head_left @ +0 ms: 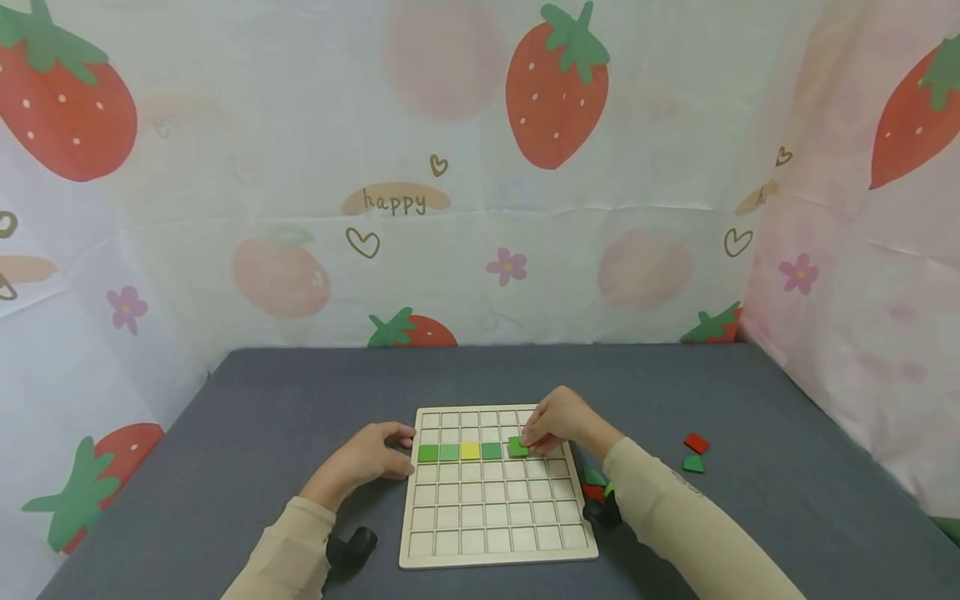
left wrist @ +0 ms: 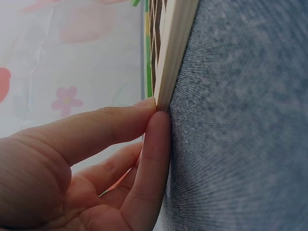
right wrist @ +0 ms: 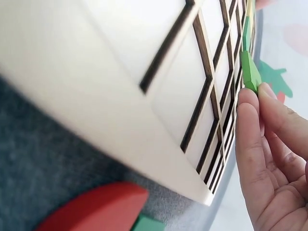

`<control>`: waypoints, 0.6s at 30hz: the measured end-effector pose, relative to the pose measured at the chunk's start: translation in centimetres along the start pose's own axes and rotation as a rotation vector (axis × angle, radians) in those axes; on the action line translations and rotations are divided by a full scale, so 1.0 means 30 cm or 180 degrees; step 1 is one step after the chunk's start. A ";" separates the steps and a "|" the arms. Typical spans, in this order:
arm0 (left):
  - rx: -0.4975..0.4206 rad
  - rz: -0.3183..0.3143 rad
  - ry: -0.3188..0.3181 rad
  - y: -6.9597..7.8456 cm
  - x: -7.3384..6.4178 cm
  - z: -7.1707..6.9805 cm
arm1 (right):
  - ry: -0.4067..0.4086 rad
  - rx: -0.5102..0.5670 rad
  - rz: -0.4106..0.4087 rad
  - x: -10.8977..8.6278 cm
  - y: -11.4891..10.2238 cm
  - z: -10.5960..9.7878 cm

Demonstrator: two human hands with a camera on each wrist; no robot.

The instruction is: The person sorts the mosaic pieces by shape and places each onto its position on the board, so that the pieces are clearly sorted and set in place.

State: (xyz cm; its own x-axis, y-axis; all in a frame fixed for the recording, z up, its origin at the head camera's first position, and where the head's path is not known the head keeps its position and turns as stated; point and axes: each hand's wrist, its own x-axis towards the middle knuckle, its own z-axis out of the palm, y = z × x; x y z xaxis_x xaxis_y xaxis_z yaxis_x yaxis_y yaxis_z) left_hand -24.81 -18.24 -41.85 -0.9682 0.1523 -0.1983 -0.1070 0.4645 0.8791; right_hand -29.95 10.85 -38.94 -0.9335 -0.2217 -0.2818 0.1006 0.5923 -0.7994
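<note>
A pale wooden grid board (head_left: pixel 461 517) lies on the dark cloth. My right hand (head_left: pixel 561 417) pinches a green square tile (head_left: pixel 517 447) between thumb and finger; in the right wrist view the tile (right wrist: pixel 250 72) tilts close over the grid. Left of it, one row holds a green tile (head_left: pixel 428 453), a lighter green tile (head_left: pixel 449 452), a yellow tile (head_left: pixel 470 451) and a dark green tile (head_left: pixel 491 451). My left hand (head_left: pixel 367 454) rests its thumb and fingertips, spread apart, against the board's left edge. In the left wrist view these fingertips (left wrist: pixel 158 122) touch the wooden edge (left wrist: pixel 173 53).
Off the board's right side, partly behind my right sleeve, lie a red piece (head_left: pixel 594 492) and a green piece (head_left: pixel 593 477). Farther right are another red piece (head_left: pixel 696 442) and green piece (head_left: pixel 693 463). A strawberry-printed curtain (head_left: pixel 300 167) stands behind the table.
</note>
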 end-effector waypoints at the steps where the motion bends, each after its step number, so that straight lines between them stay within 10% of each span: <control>1: -0.0001 -0.0006 0.0003 0.001 0.000 0.001 | 0.0001 0.0001 0.0011 0.001 -0.001 0.003; 18: -0.0017 0.0004 -0.0002 0.006 -0.006 0.000 | 0.0014 -0.0059 0.0031 0.003 -0.021 0.030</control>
State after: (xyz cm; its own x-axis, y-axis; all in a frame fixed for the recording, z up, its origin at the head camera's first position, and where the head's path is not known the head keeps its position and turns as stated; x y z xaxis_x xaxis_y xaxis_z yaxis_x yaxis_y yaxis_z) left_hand -24.65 -18.18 -41.65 -0.9682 0.1536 -0.1973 -0.1068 0.4596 0.8817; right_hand -29.80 9.77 -38.94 -0.9341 -0.2124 -0.2870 0.1034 0.6085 -0.7868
